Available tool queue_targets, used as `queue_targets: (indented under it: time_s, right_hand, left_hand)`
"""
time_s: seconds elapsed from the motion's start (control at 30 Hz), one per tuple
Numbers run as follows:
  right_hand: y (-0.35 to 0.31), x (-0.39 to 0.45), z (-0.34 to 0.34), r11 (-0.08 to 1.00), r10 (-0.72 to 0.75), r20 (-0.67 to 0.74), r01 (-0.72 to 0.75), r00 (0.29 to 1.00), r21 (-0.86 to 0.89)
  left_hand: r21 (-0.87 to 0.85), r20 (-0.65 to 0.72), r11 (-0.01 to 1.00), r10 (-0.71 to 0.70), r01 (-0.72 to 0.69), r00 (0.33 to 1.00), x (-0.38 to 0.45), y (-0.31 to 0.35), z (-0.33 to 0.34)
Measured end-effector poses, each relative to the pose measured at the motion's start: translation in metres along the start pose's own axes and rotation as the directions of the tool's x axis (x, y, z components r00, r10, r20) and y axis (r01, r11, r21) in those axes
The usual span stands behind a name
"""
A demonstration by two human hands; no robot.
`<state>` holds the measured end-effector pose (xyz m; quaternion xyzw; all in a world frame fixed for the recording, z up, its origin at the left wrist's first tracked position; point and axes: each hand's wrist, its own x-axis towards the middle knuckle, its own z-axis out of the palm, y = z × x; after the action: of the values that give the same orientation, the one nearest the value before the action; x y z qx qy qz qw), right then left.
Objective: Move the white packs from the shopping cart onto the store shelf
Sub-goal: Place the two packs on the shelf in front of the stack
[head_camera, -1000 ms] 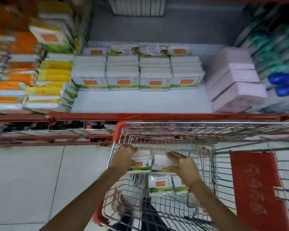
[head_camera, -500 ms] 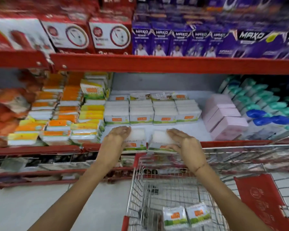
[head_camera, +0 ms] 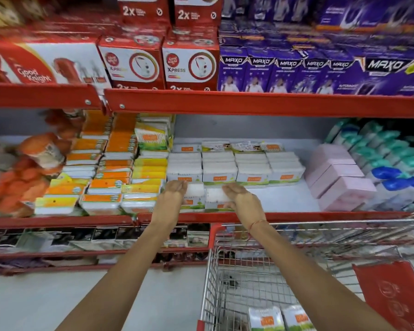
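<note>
My left hand [head_camera: 171, 195] grips a white pack [head_camera: 196, 195] with an orange label and a green base. My right hand [head_camera: 240, 199] grips a second white pack [head_camera: 215, 195] beside it. Both packs are over the front of the white shelf board [head_camera: 287, 199], just in front of the row of stacked white packs [head_camera: 234, 167]. Two more white packs [head_camera: 280, 318] lie in the wire shopping cart [head_camera: 213, 271] at the bottom right.
Orange and yellow packs [head_camera: 105, 177] are stacked left of the white row. Pink boxes [head_camera: 337, 180] and teal and blue packs [head_camera: 392, 163] stand to the right. The red shelf above [head_camera: 249, 103] carries red and purple boxes. A red flap [head_camera: 390, 297] hangs on the cart.
Both hands lifted two white packs out of the cart and carried them up and forward onto the front of the shelf. The view tilted up from the cart to the shelves.
</note>
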<state>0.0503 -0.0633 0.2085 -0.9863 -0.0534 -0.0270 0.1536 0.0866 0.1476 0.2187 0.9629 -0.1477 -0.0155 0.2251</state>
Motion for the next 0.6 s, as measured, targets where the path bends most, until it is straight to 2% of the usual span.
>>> queue_targets:
  time_s: [0.1, 0.2, 0.3, 0.5, 0.6]
  right_hand:
    - [-0.001, 0.002, 0.002, 0.999, -0.004, 0.025, 0.005, 1.0, -0.036]
    - [0.0, 0.003, 0.004, 0.998, 0.004, 0.049, 0.0, 0.999, -0.065]
    - [0.001, 0.004, 0.004, 0.997, 0.005, 0.059, 0.0, 0.998, -0.081]
    - [0.003, 0.004, 0.011, 0.996, -0.031, 0.011, 0.032, 0.999, -0.087]
    - [0.004, -0.001, 0.012, 0.988, -0.096, -0.044, 0.09, 0.994, -0.127]
  left_hand:
    - [0.152, -0.014, 0.985, 0.08, -0.077, 0.997, 0.004, -0.005, 0.002]
    - [0.264, 0.014, 0.959, 0.102, -0.103, 0.995, 0.01, -0.012, 0.006]
    - [0.307, 0.039, 0.944, 0.117, -0.123, 0.992, 0.011, -0.019, 0.012]
    - [0.346, -0.006, 0.922, 0.185, -0.172, 0.983, 0.001, -0.032, 0.025]
    - [0.392, -0.011, 0.9, 0.211, -0.19, 0.977, -0.006, -0.024, 0.02]
